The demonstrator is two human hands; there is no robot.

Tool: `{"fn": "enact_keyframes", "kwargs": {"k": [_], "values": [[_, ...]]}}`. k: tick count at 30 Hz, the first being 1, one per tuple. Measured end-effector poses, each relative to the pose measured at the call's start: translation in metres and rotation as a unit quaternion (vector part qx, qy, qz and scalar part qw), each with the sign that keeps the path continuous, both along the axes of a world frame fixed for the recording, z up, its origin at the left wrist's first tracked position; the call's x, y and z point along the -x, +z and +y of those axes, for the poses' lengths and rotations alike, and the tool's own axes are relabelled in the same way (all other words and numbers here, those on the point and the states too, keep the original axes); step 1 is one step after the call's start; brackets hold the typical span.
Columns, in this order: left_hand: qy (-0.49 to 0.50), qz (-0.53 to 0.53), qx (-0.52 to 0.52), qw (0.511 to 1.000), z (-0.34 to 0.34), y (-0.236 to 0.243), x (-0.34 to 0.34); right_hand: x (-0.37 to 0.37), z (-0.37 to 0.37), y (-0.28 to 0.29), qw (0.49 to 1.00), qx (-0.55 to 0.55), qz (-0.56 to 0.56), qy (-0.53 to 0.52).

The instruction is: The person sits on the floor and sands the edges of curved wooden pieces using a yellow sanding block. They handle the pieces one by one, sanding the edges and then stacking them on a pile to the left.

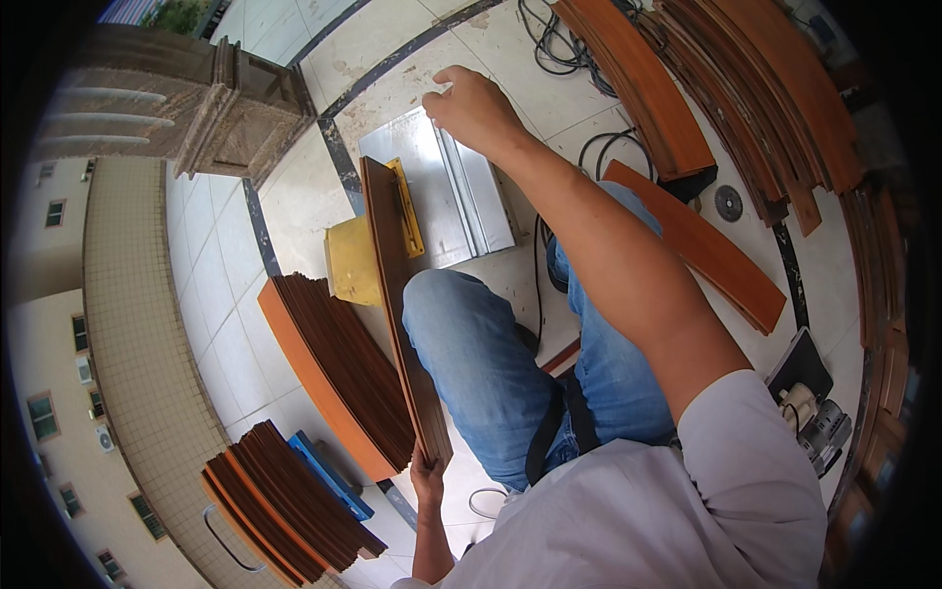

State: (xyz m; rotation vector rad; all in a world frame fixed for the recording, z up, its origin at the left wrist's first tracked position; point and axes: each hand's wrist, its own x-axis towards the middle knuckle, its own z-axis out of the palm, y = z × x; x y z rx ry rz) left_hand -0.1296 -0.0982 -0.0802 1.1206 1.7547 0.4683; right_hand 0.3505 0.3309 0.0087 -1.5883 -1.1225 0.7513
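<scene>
My right hand (469,106) reaches out above the far end of a metal saw table (442,191), its fingers loosely bent and apart, holding nothing that I can see. My left hand (428,469) grips the near end of a long dark-brown plank (391,270), which stands on edge beside my left knee and runs along the saw table's left side. A yellow piece (410,211) lies on the metal top right of the plank, and a yellow housing (353,260) shows to its left.
Plank stacks (324,373) lie at left, beside a blue bar (329,471), and more at right (756,88). A loose plank (726,270), a cutting disc (728,202), coiled cables (559,49) and a power tool (814,427) are on the tiles. A stone pillar (245,108) stands upper left.
</scene>
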Motion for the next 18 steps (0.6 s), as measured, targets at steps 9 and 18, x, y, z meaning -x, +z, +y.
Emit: {"fn": "enact_keyframes", "kwargs": {"k": [9, 18], "values": [[0.008, -0.031, -0.015, 0.999, -0.004, -0.003, 0.006, 0.001, -0.003, 0.001, 1.000, 0.012, -0.006, 0.003], [0.034, -0.033, 0.013, 0.999, -0.023, 0.006, -0.001, 0.003, -0.011, 0.012, 0.998, 0.044, 0.026, 0.031]]}}
